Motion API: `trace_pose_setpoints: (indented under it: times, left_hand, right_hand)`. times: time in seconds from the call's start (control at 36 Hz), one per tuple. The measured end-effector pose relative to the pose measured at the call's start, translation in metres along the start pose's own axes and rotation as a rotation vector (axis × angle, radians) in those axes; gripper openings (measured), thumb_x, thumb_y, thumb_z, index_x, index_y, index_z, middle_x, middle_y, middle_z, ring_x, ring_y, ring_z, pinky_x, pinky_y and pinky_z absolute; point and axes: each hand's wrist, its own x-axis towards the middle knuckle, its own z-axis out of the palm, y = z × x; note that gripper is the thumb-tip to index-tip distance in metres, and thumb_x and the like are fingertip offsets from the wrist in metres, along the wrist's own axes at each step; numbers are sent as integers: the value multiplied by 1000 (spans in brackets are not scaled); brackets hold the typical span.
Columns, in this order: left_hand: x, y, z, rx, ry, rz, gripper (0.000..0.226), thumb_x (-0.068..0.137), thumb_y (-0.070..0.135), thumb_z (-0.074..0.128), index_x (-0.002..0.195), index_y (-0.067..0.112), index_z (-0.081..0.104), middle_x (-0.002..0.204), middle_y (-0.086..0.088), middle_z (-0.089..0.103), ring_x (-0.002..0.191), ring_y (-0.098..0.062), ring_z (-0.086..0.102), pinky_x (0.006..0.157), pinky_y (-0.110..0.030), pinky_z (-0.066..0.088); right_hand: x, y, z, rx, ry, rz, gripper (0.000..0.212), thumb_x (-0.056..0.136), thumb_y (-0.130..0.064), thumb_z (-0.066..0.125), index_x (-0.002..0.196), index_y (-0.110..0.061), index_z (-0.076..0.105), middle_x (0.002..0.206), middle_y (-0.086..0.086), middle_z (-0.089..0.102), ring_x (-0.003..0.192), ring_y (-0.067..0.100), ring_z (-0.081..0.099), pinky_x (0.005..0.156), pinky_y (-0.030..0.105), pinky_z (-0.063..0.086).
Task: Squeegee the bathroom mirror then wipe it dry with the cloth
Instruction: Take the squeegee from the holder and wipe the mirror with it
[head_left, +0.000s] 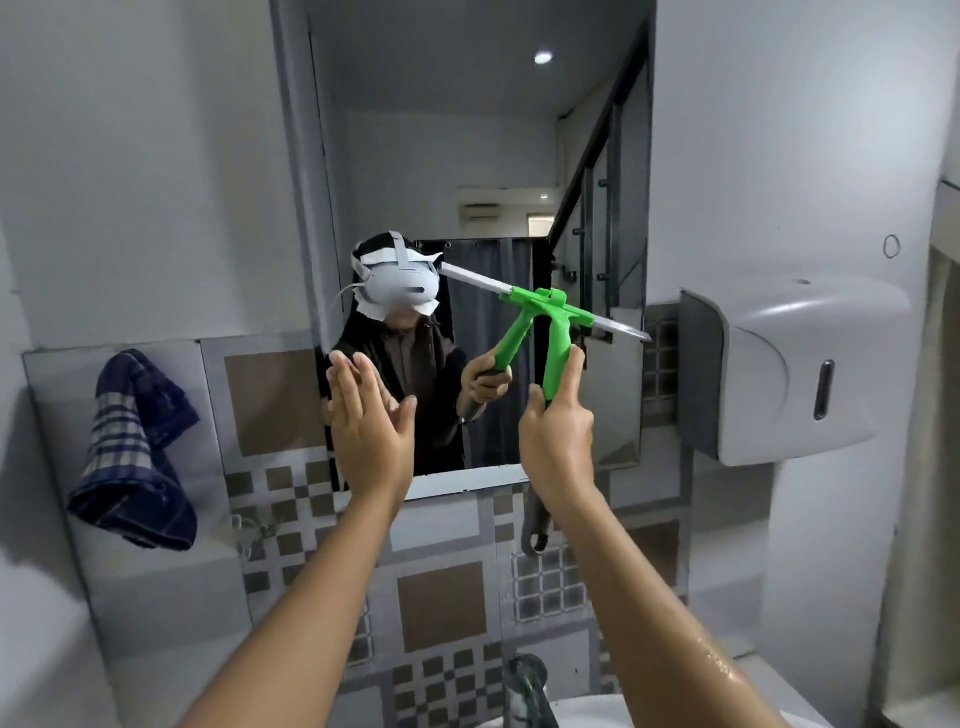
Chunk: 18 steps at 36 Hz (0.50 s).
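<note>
The tall bathroom mirror (467, 156) fills the wall ahead. My right hand (557, 426) grips the green handle of the squeegee (560, 345), whose grey blade lies tilted against the glass, running from upper left down to the mirror's right edge. My left hand (366, 431) is open with its fingers flat against the lower left of the mirror. A blue checked cloth (136, 457) hangs on the tiled wall at the left, apart from both hands. The mirror reflects the person and the squeegee.
A grey paper-towel dispenser (779, 374) juts from the wall just right of the mirror. A chrome tap (527, 686) and the white sink rim (597, 714) sit below my forearms. Patterned tiles cover the wall under the mirror.
</note>
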Motion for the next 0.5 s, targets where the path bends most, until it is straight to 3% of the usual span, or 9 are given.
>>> trace_pose_setpoints:
  times: [0.11, 0.31, 0.42, 0.5]
  left_hand:
    - [-1, -7, -4, -21, -56, 40, 79, 89, 33, 58, 147, 10, 10, 156, -14, 0, 144, -25, 0, 115, -49, 16]
    - [-5, -27, -7, 34, -118, 169, 93, 80, 27, 70, 147, 9, 8, 155, -19, 4, 144, -29, 3, 108, -50, 33]
    - [-8, -30, -7, 41, -140, 176, 93, 82, 28, 67, 146, 11, 3, 155, -16, 2, 144, -29, 3, 110, -50, 29]
    - [-14, -33, -8, 49, -146, 178, 92, 83, 28, 66, 145, 10, 1, 155, -15, 1, 143, -30, 4, 110, -50, 30]
  right_hand:
    - [-15, -13, 18, 120, -4, 30, 64, 98, -25, 35, 146, -34, -5, 72, 1, 51, 66, 19, 54, 67, 40, 52]
    - [-27, -31, 44, 137, -24, -30, 62, 99, -24, 35, 146, -34, -4, 72, -3, 51, 69, 18, 55, 66, 35, 48]
    - [-29, -38, 60, 65, -50, -105, 62, 99, -27, 34, 145, -36, -6, 91, 9, 61, 80, 24, 60, 68, 37, 50]
    - [-26, -40, 65, 17, -45, -140, 61, 99, -30, 34, 145, -35, -6, 100, 18, 61, 79, 25, 60, 63, 31, 43]
